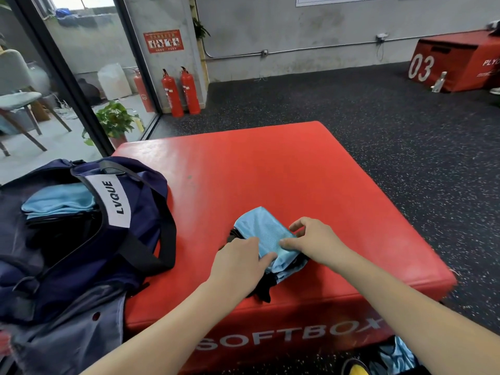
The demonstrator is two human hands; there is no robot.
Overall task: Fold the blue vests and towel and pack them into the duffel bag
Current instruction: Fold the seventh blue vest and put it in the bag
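A: What lies at the centre of the red soft box (284, 169)?

B: A folded blue vest (266, 234) with black trim, resting on the near part of the box top. Both hands are on it.

A: How do the hands sit?

B: The left hand (238, 263) grips the vest's near left edge, thumb on top of the blue cloth and fingers curled round the side. The right hand (313, 239) pinches the right edge, thumb on the cloth and index finger raised and bent above it.

A: Where is the duffel bag (89, 234)?

B: At the left, navy, overlapping the box's left edge, its mouth open. Folded blue cloth (59, 201) lies inside. A white label reading LVQUE sits on its strap.

A: Anything else blue?

B: More blue cloth (397, 355) lies on the floor at the near right, just below the box front, which bears the word SOFTBOX. Two fire extinguishers (181, 92) stand by the far wall.
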